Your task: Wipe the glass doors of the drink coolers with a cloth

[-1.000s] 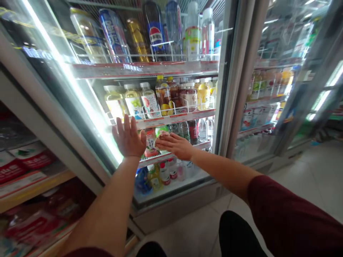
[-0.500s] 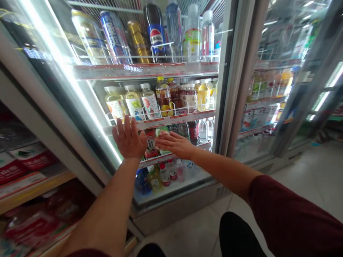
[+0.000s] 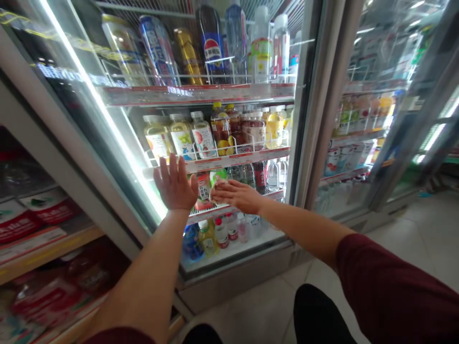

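My left hand [image 3: 175, 186] is raised with its fingers spread, palm toward the glass door [image 3: 132, 102] of a lit drinks fridge. To its right, my right hand [image 3: 238, 195] reaches in from the side, its fingers stretched out flat toward the left hand, close to the glass. By its fingertips shows a pale pinkish patch; I cannot tell whether it is a thin cloth or a reflection. Behind the glass, near both hands, are a red-labelled pack [image 3: 203, 191] and a row of capped juice bottles [image 3: 203, 138]. Whether either palm touches the glass is unclear.
Tall cans [image 3: 158, 48] and a cola bottle [image 3: 211, 45] fill the upper shelf. Small bottles [image 3: 221, 233] stand at the bottom. Another glass-doored fridge [image 3: 353, 124] is at the right. Red packages [image 3: 50, 205] lie on shelving at the left. Tiled floor [image 3: 251, 301] lies below.
The view has shifted slightly. Both hands appear a little farther right in the picture, with nearly the same poses. More of the red-labelled pack shows between them.
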The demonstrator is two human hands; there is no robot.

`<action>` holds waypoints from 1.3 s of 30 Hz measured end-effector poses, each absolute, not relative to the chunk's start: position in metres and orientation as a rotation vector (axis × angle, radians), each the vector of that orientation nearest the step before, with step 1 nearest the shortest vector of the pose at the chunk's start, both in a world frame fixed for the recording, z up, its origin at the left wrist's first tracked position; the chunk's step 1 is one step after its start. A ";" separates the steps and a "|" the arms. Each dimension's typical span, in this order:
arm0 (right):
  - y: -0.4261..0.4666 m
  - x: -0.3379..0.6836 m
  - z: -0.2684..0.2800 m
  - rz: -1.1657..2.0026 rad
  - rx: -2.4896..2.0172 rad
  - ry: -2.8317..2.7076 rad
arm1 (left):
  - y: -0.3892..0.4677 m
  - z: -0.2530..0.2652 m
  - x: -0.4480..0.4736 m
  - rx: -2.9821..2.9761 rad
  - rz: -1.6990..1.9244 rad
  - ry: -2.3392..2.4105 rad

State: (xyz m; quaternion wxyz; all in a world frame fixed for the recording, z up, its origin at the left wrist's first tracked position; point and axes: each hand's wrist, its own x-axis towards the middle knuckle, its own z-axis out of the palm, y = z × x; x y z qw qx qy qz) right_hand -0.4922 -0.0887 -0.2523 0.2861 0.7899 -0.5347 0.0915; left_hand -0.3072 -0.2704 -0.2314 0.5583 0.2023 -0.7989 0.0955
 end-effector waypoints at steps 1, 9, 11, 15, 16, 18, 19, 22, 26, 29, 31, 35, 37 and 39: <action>-0.090 -0.495 -0.240 0.324 2.030 -1.458 | -0.271 -0.232 -0.307 0.474 0.234 -1.883; -0.102 -0.479 -0.239 0.515 1.791 -1.557 | -0.269 -0.231 -0.307 0.479 0.188 -1.894; -0.099 -0.476 -0.262 0.328 1.988 -1.432 | -0.268 -0.229 -0.306 0.484 0.175 -1.904; -0.098 -0.484 -0.253 0.261 2.048 -1.361 | -0.266 -0.227 -0.306 0.479 0.120 -1.906; -0.100 -0.487 -0.241 0.314 1.987 -1.394 | -0.266 -0.227 -0.306 0.474 0.113 -1.906; -0.105 -0.489 -0.219 0.477 1.806 -1.477 | -0.266 -0.228 -0.307 0.469 0.103 -1.905; -0.107 -0.487 -0.213 0.562 1.711 -1.515 | -0.266 -0.228 -0.307 0.468 0.102 -1.904; -0.109 -0.477 -0.221 0.619 1.647 -1.548 | -0.266 -0.228 -0.307 0.478 0.125 -1.899; -0.104 -0.473 -0.249 0.333 1.965 -1.407 | -0.268 -0.230 -0.307 0.483 0.168 -1.885; -0.104 -0.486 -0.233 0.401 1.891 -1.439 | -0.269 -0.231 -0.308 0.474 0.146 -1.869; -0.107 -0.496 -0.210 0.604 1.677 -1.511 | -0.269 -0.231 -0.309 0.474 0.137 -1.866; -0.115 -0.504 -0.192 0.843 1.476 -1.543 | -0.266 -0.227 -0.308 0.474 0.136 -1.878; -0.112 -0.503 -0.208 0.792 1.540 -1.545 | -0.267 -0.228 -0.300 0.451 0.145 -1.905; -0.103 -0.503 -0.233 0.677 1.654 -1.539 | -0.271 -0.234 -0.286 0.431 0.157 -1.938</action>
